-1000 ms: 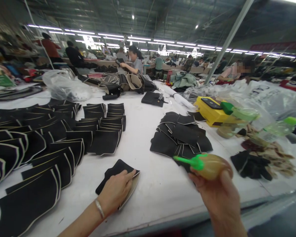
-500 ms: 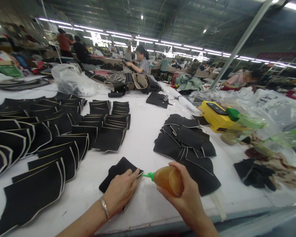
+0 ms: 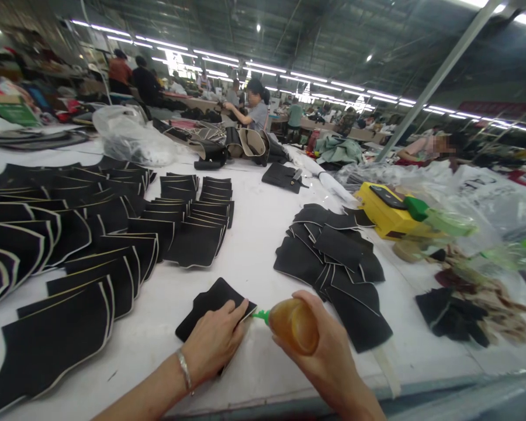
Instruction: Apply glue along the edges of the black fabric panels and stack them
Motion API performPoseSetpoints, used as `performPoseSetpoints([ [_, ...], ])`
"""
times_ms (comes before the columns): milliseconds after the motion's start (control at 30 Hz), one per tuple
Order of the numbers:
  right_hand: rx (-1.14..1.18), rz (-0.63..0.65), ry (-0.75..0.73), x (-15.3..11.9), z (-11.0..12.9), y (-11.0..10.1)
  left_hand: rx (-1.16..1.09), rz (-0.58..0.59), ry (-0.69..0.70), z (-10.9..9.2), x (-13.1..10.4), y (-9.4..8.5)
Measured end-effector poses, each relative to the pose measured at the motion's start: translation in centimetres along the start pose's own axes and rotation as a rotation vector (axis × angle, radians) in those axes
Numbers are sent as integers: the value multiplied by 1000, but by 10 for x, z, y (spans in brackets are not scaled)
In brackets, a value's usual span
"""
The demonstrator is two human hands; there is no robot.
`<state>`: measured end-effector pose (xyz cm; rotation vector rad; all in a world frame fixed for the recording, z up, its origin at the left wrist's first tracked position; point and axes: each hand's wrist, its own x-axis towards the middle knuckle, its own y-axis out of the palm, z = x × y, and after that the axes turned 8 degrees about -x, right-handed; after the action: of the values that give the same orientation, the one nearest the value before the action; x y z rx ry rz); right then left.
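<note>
My left hand [image 3: 214,336] lies over a black leather-like piece [image 3: 210,301] on the white table, its fingers stretched out and pressing it down. The index fingertip rests by the piece's right corner, and the thumb is hidden. With my right hand [image 3: 326,345] I grip a squeeze bottle [image 3: 291,324] of amber liquid, tilted nearly on its side. Its green nozzle [image 3: 261,316] points left and meets or nearly meets the piece's pale right edge; which one, I cannot tell.
Rows of overlapping black pieces [image 3: 61,345] cover the left of the table [image 3: 254,245]. A loose pile of similar pieces [image 3: 337,251] lies right of centre. Beyond it are a yellow box [image 3: 383,219] with a phone [image 3: 388,197], and fabric scraps [image 3: 504,316]. A co-worker [image 3: 256,108] is across the table.
The bottle and my right hand have shifted slightly left and down, and the nozzle has dropped a little along the edge. My left hand stays on the piece. The camera view has moved slightly.
</note>
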<state>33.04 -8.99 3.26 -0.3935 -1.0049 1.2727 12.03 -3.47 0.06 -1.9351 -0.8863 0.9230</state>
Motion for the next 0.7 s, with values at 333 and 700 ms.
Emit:
performPoseSetpoints([
  [333,18,36,26,0,-5,-1,-22,-3,35,3,-2,-1],
  [700,109,88,100,0,-8,-4,-51,13,49,4,-4,-3],
])
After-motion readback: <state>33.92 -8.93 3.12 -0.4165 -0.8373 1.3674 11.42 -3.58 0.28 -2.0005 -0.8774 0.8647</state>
